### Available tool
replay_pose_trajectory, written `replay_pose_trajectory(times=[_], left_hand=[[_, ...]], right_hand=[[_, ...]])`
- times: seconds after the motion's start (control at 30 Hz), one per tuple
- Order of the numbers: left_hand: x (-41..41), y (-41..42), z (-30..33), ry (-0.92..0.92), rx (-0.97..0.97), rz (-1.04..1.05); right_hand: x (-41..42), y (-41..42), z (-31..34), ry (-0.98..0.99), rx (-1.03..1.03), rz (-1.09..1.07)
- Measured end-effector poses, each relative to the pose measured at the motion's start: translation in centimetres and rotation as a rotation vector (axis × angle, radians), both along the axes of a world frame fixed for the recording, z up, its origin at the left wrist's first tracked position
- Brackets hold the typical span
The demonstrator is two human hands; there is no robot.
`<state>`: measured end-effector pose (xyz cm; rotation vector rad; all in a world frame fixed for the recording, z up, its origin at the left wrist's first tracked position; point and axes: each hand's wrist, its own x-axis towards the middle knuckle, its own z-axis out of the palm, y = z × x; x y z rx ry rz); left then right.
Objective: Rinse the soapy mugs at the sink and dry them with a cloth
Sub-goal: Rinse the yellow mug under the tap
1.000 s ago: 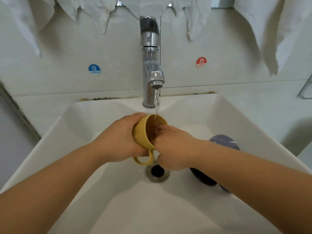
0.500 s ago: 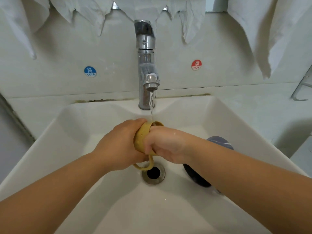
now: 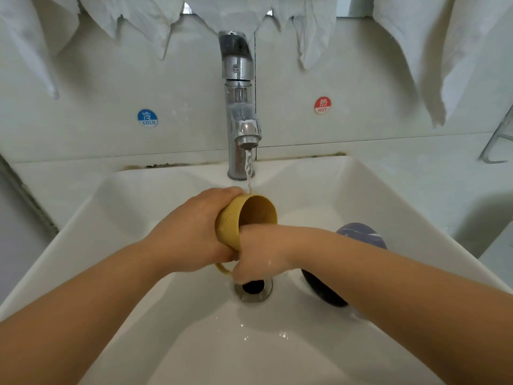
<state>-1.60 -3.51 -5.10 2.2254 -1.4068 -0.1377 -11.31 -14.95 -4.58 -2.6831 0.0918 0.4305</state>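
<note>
I see a mustard-yellow plastic mug [image 3: 231, 222] held under the running chrome tap [image 3: 241, 107].
My left hand [image 3: 191, 234] wraps its body, tilted over the white basin [image 3: 361, 195]; my right hand [image 3: 259, 252] reaches inside, fingers hidden, so I cannot tell their pose. A dark blue mug [image 3: 358, 232] lies behind my right forearm.

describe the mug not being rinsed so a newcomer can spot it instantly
Start at the white sink basin, then look right of the drain. The dark blue-grey mug lies there on its side, partly hidden behind the right forearm; unlike the yellow mug, no hand holds it.
</note>
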Motion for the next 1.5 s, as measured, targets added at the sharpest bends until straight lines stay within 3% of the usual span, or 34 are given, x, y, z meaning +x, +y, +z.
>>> replay_pose_trajectory(times=[0.13,0.27,0.4,0.5,0.73,0.83,0.93,1.07,1.27,1.33,1.43,1.5], left_hand=[[0.4,0.1,0.2,0.072,0.017,-0.017],[0.8,0.3,0.6,0.138,0.059,-0.021],[1.1,0.7,0.3,0.084,0.115,-0.01],[1.3,0.6,0.0,0.051,0.086,0.024],[0.4,-0.2,-0.9,0.026,0.067,0.068],[-0.3,-0.8,-1.6,-0.056,0.042,0.095],[-0.6,-1.0,-1.7,-0.115,-0.025,0.123],[-0.8,-1.1,-1.7,-0.181,-0.078,0.137],[-1.1,-1.3,-1.1,0.081,-0.114,0.124],[-1.0,-1.0,-0.9,0.117,-0.066,0.123],[-0.6,-0.3,-1.1,0.251,-0.01,0.143],[-0.2,0.0,-1.3,0.38,-0.024,0.199]], right_hand=[[-0.7,-0.3,-0.6,-0.123,-0.445,0.097],[-0.3,-0.7,-1.4,-0.19,-0.482,0.144],[0.1,0.2,-1.1,-0.047,-0.173,0.049],[0.5,0.3,-0.7,0.042,0.221,-0.09],[0.3,-0.6,0.3,-0.022,1.208,-0.324],[-0.2,-1.2,1.0,0.017,1.458,-0.408],[0.3,-2.0,0.7,-0.003,1.57,-0.527],[0.9,-3.1,0.2,-0.017,1.559,-0.564],[0.4,-2.8,1.2,-0.034,1.309,-0.363],[0.3,-2.5,1.1,-0.075,1.131,-0.331],[0.6,-2.4,1.1,-0.185,0.618,-0.276],[0.4,-2.6,1.1,-0.283,0.505,-0.307]])
